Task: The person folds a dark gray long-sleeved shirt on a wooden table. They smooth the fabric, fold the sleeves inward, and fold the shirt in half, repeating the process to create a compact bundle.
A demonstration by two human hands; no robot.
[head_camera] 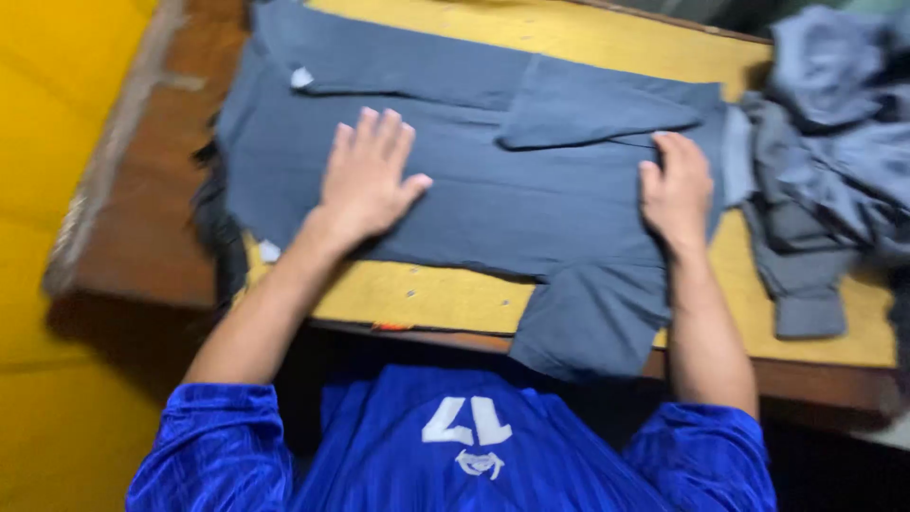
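Note:
A dark blue-grey shirt [493, 204] lies spread flat on a yellow-topped table [445, 299], one sleeve folded across its upper part and another sleeve hanging over the near edge. My left hand [365, 175] rests palm down on the shirt's left half, fingers spread. My right hand [676, 190] presses on the shirt's right end near the collar, fingers curled at the cloth's edge; whether it pinches the fabric is unclear.
A heap of similar grey-blue garments [834, 142] lies at the table's right end. The table has a brown wooden border [142, 218]. A yellow surface [47, 142] fills the left. My blue jersey [455, 446] shows at the bottom.

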